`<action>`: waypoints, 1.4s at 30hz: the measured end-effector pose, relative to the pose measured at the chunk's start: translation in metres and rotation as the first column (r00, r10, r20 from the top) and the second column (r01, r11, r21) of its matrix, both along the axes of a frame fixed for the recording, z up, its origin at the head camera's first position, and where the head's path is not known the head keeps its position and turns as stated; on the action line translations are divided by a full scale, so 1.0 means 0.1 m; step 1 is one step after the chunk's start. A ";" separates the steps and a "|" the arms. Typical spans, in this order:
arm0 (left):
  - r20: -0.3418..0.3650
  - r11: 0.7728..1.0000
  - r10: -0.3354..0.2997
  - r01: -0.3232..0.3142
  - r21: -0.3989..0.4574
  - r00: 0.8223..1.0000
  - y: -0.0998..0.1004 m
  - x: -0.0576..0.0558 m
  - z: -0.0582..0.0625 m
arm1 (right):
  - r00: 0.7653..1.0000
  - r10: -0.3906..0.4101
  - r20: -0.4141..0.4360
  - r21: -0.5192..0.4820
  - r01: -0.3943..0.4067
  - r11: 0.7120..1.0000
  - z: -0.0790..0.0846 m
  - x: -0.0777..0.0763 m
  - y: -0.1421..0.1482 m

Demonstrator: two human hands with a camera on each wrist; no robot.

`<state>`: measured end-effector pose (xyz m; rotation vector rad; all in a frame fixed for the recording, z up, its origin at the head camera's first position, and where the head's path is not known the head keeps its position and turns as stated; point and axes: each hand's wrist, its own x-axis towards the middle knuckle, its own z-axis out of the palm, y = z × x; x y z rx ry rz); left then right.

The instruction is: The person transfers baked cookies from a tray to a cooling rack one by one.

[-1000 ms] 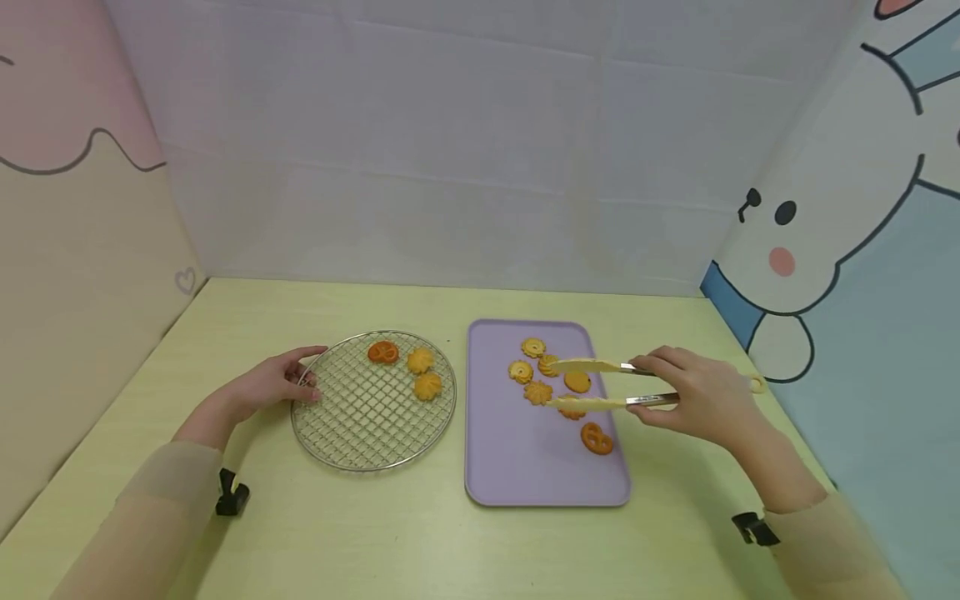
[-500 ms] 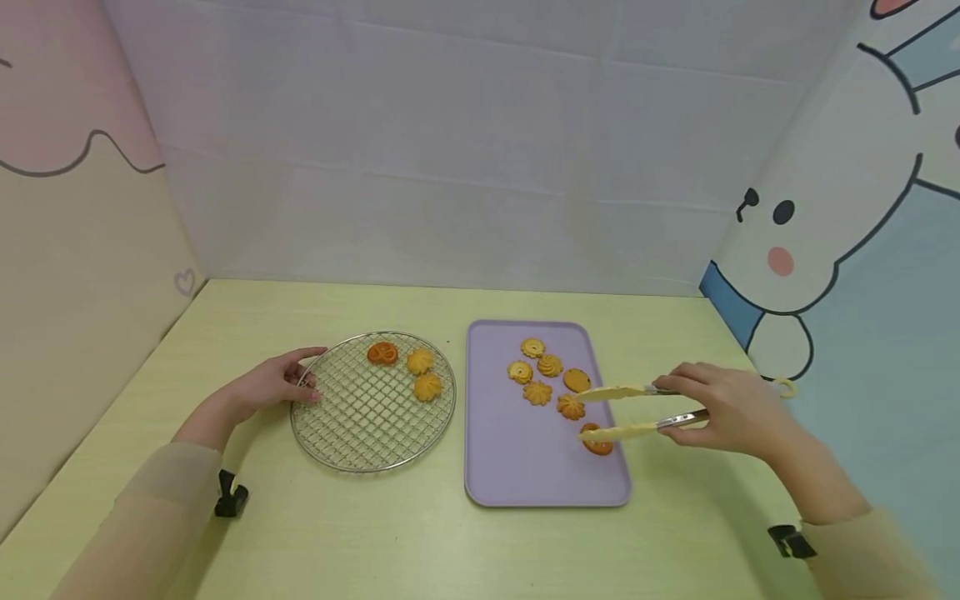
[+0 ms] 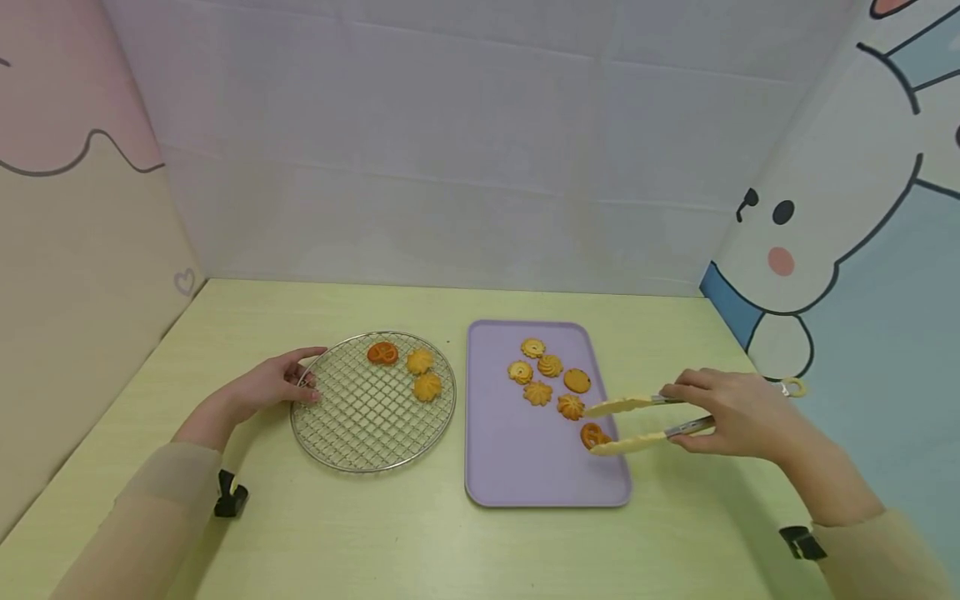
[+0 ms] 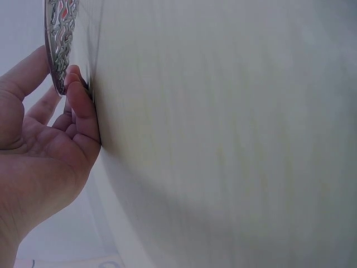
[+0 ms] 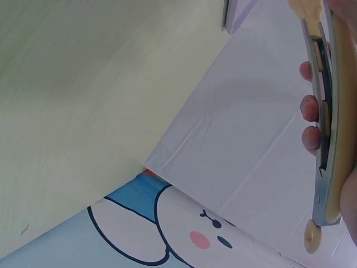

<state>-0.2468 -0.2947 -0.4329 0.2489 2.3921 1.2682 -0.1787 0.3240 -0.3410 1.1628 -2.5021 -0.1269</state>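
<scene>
My left hand (image 3: 264, 387) pinches the left rim of a round wire cooling rack (image 3: 352, 429); the left wrist view shows thumb and fingers on either side of the rim. On the rack lie a pretzel (image 3: 383, 353) and two yellow flower-shaped cookies (image 3: 427, 387). With my right hand (image 3: 738, 414) I grip metal tongs (image 3: 633, 443) with cream tips, spread apart. The lower tip overlaps the front edge of a pretzel-shaped cookie (image 3: 592, 435) on the purple tray (image 3: 517, 471); contact is unclear. The upper tip is beside a ridged cookie (image 3: 571, 407).
Several more cookies (image 3: 537, 392) lie in the tray's upper right part. Both rack and tray rest on a pale wooden table (image 3: 360, 533). A white wall (image 3: 465, 167) stands behind, and printed panels (image 3: 877, 350) flank both sides.
My right hand has moved the tongs right and toward me, from over the middle cookies to the pretzel-shaped one near the tray's right edge. The left hand and rack look unmoved.
</scene>
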 end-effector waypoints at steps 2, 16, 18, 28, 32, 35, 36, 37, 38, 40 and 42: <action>0.000 1.000 -0.001 0.001 0.002 1.000 0.00 0.00 0.00 | 1.000 0.004 -0.001 0.016 -0.004 1.000 0.00 -0.01 0.00; 0.005 1.000 -0.004 0.004 0.012 1.000 0.01 0.00 0.01 | 0.999 -0.038 0.031 0.156 0.033 0.987 0.02 -0.05 -0.08; 0.007 1.000 -0.003 0.003 0.015 1.000 0.01 0.00 0.01 | 0.998 -0.049 0.037 0.177 0.041 0.983 0.03 -0.06 -0.09; 0.005 1.000 0.000 0.000 0.019 1.000 0.01 -0.02 0.01 | 0.995 -0.074 0.068 0.202 0.058 0.978 0.04 -0.09 -0.10; 0.008 1.000 0.005 -0.005 0.013 1.000 0.01 -0.02 0.01 | 0.994 -0.083 0.072 0.202 0.067 0.977 0.04 -0.09 -0.09; 0.013 1.000 0.011 -0.012 0.007 1.000 0.01 -0.02 0.01 | 0.994 -0.085 0.075 0.201 0.069 0.977 0.04 -0.09 -0.10; 0.013 1.000 0.012 -0.012 0.005 1.000 0.01 -0.02 0.01 | 0.993 -0.086 0.076 0.202 0.069 0.977 0.04 -0.09 -0.10; 0.014 1.000 0.012 -0.013 0.003 1.000 0.01 -0.01 0.00 | 0.993 -0.086 0.077 0.202 0.069 0.977 0.04 -0.09 -0.10; 0.014 1.000 0.012 -0.012 0.003 1.000 0.01 -0.01 0.00 | 0.993 -0.085 0.079 0.201 0.068 0.977 0.04 -0.09 -0.10; 0.017 1.000 0.013 -0.013 0.005 1.000 0.01 -0.01 0.00 | 0.993 -0.085 0.080 0.199 0.068 0.978 0.03 -0.09 -0.10; 0.017 1.000 0.012 -0.012 0.007 1.000 0.01 -0.01 -0.01 | 0.993 -0.085 0.081 0.196 0.068 0.978 0.02 -0.09 -0.09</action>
